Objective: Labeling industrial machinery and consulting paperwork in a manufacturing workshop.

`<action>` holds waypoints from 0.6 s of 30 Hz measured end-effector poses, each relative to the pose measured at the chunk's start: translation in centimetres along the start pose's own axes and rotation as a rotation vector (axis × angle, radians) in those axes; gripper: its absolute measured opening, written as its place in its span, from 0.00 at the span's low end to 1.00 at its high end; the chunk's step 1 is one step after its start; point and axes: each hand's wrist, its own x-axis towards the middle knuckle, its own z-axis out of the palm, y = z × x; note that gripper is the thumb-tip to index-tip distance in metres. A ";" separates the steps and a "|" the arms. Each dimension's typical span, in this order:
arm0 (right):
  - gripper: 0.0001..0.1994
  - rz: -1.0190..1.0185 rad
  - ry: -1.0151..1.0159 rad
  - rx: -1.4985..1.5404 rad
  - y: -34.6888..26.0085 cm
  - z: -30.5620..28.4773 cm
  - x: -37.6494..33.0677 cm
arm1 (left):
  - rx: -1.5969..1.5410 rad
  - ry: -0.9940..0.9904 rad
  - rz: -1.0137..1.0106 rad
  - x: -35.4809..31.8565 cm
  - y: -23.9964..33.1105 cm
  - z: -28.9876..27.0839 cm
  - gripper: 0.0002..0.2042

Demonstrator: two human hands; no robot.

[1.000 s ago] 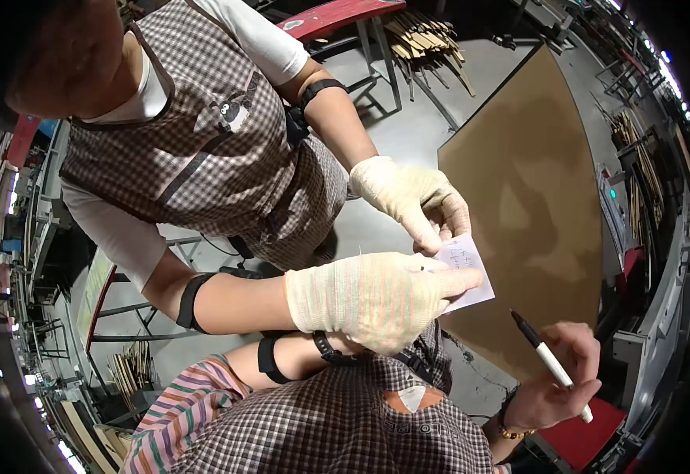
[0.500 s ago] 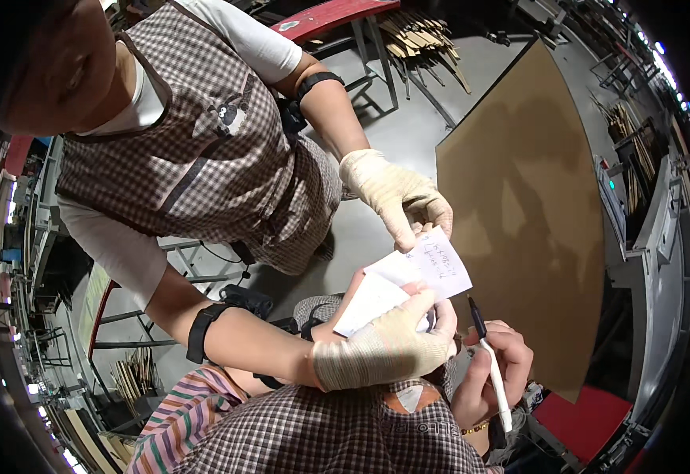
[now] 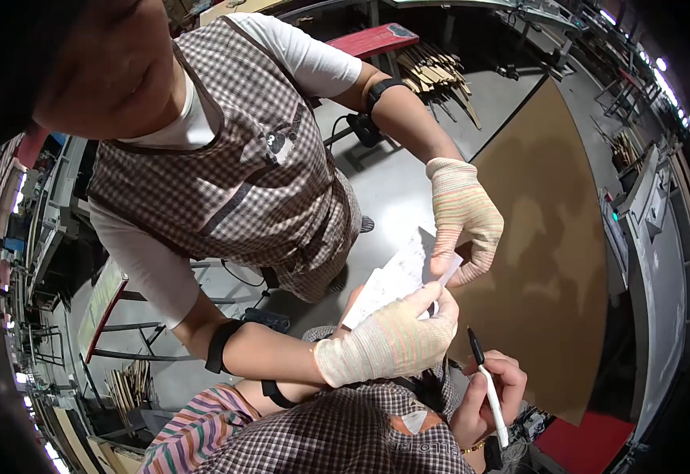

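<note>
Slip point(image 3: 452, 269) now near edge-on; right fingers point(image 3: 512, 379) curled round pen point(image 3: 490, 389); left fingers point(image 3: 353, 297) part-hidden, hold unclear.

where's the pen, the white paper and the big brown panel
Pen point(image 3: 493, 401): head view, on its white barrel
White paper point(image 3: 393, 276): head view, on its brightly lit face
Big brown panel point(image 3: 544, 249): head view, near the middle of its broad flat surface

Right hand point(image 3: 475, 411) curled, left hand point(image 3: 352, 300) mostly hidden
</note>
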 end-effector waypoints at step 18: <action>0.07 0.112 0.117 -0.011 -0.8 2.7 -2.1 | -0.769 0.068 -0.201 -4.8 -4.4 3.2 0.05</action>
